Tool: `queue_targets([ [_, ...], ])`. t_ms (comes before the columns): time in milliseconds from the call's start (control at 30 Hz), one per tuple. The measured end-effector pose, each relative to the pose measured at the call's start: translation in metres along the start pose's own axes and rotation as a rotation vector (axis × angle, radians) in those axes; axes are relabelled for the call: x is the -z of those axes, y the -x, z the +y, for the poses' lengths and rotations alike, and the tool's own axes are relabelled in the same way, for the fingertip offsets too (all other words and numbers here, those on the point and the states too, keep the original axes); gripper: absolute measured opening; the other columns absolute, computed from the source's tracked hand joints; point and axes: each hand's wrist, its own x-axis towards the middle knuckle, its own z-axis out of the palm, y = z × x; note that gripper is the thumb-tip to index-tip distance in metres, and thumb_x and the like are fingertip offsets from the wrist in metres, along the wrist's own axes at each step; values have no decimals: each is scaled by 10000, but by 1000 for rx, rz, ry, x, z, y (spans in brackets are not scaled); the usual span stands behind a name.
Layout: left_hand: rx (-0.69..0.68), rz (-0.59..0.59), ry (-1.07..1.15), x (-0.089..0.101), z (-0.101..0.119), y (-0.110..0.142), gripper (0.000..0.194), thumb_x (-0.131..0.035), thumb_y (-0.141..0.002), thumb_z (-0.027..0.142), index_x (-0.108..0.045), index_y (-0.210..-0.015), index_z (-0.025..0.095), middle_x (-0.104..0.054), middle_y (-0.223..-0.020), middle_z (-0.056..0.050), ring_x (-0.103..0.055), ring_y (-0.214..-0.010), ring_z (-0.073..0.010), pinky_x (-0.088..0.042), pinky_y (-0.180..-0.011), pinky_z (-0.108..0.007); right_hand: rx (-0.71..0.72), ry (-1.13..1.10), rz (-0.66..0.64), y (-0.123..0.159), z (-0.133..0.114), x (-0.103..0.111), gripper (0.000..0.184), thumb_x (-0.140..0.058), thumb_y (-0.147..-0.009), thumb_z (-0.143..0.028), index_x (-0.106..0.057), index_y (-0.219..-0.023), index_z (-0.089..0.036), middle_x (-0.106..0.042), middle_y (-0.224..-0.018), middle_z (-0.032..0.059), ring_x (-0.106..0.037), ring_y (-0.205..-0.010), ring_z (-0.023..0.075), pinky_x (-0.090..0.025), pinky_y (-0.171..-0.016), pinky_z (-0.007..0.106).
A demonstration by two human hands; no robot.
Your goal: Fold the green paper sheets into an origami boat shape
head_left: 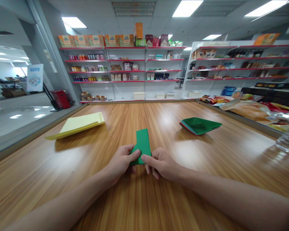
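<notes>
The left hand [121, 160] pinches the green paper [143, 141] by its near left corner, the right hand [165, 165] its near right; even thumb pressure should keep edges aligned.

Left hand [121, 158] and right hand [167, 164], side by side over the surface [144, 200], between its left and right edges! Thumbs [135, 155] on top, tips just apart, fingers [155, 173] curled below, both hands pinching. Bare forearms [74, 199] slant inward from the near side, wrists [108, 173] almost straight.
</notes>
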Motion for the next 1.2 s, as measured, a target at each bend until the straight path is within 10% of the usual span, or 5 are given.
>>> queue_targets([
  [267, 48, -229, 132, 8, -1, 5, 307, -607, -774, 419, -579, -736, 116, -566, -568, -11, -422, -384, -47, -276, -287, -121, 87, 38, -264, 17, -14, -6, 575, -353, -905, -541, -561, -578, -116, -514, -378, 1, -428, -318, 57, -338, -363, 148],
  [633, -5, -81, 107, 4, -4, 3, 303, -619, -761, 419, -568, -728, 123, -519, -549, 21, -350, -346, -28, -242, -282, -130, -84, 103, -201, 17, -21, -17, 614, -271, -927, -503, -550, -533, -124, -462, -353, -16, -360, -256, 53, -279, -283, 146],
  [933, 37, -347, 159, 3, 0, 10, 355, -666, -709, 453, -585, -723, 108, -456, -504, 43, -291, -334, -21, -174, -278, -155, 316, 361, -370, 26, -26, -17, 555, -262, -934, -404, -554, -547, -134, -504, -390, 11, -530, -411, 91, -489, -518, 186],
  [1067, 10, -211, 138, 2, 0, 7, 337, -645, -732, 445, -577, -740, 115, -472, -516, 44, -293, -339, -20, -196, -281, -144, 27, 114, -274, 21, -21, -18, 616, -277, -905, -549, -504, -501, -143, -457, -379, -6, -445, -306, 72, -313, -295, 151],
  [1200, 2, -151, 8, -1, 1, 5, 372, -629, -730, 484, -560, -753, 119, -542, -543, 6, -350, -345, -38, -223, -278, -145, 16, -30, 128, 9, -14, -9, 581, -432, -825, -626, -464, -491, -152, -420, -380, -27, -391, -306, 60, -245, -279, 158],
])
